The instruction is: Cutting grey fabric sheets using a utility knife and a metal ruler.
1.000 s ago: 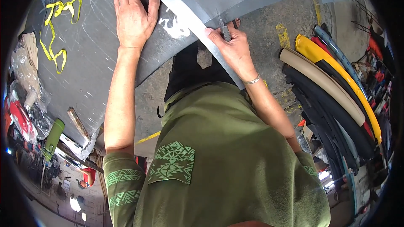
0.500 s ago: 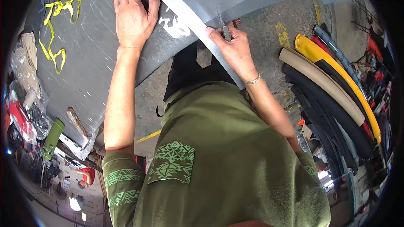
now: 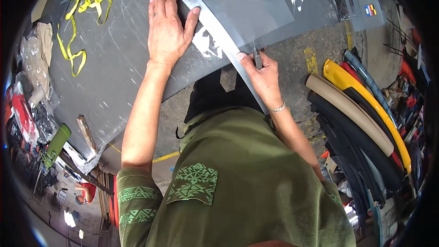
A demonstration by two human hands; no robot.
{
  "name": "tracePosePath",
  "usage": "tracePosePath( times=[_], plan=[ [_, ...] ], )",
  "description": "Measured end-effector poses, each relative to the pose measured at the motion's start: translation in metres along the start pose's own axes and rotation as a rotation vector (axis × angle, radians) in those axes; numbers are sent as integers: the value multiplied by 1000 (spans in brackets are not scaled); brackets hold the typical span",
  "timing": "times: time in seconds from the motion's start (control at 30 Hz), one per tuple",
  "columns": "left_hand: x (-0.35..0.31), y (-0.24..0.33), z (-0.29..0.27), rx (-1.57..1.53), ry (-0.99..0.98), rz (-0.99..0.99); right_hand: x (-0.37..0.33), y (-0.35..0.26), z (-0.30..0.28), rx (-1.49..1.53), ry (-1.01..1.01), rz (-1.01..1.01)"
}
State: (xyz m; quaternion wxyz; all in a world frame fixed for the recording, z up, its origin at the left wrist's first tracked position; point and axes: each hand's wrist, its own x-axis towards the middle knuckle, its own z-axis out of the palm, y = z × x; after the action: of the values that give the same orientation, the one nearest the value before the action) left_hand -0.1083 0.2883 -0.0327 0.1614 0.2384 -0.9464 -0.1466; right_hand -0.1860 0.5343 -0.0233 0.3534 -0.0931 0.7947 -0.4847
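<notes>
My left hand (image 3: 169, 34) lies palm down on the dark grey tabletop (image 3: 123, 45), fingers stretched out. Its thumb reaches to the edge of a long metal straightedge (image 3: 217, 26), which runs diagonally from the far side toward my waist. Right of the straightedge is a grey plastic sheet (image 3: 258, 4). In my right hand (image 3: 265, 80) is a utility knife (image 3: 259, 61) with its blade pointing away from me, near the sheet's near edge. The right thumb rests against the straightedge, and the other fingers are curled and partly hidden. A shiny clear scrap (image 3: 206, 45) lies between the hands.
A yellow tape measure (image 3: 73, 41) lies loosely on the table's left side. To the right, rolls of material stand together, among them a beige roll (image 3: 350, 112) and a yellow roll (image 3: 366, 103). At the lower left are a green roll (image 3: 57, 142) and plastic-wrapped bundles (image 3: 34, 68).
The view has shifted, so table and hands sit lower and farther right, and a coloured sticker shows at the top. Both hands keep about the same places along the straightedge.
</notes>
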Motion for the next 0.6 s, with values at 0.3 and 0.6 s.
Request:
tracePosePath(
  times=[0.3,0.6],
  plan=[
    [1,1,-2,-14,-13,-18,-1,-3,-1,12,-12,17],
    [0,2,-3,2,-23,-21,-1,0,0,24,-12,43]
  ],
)
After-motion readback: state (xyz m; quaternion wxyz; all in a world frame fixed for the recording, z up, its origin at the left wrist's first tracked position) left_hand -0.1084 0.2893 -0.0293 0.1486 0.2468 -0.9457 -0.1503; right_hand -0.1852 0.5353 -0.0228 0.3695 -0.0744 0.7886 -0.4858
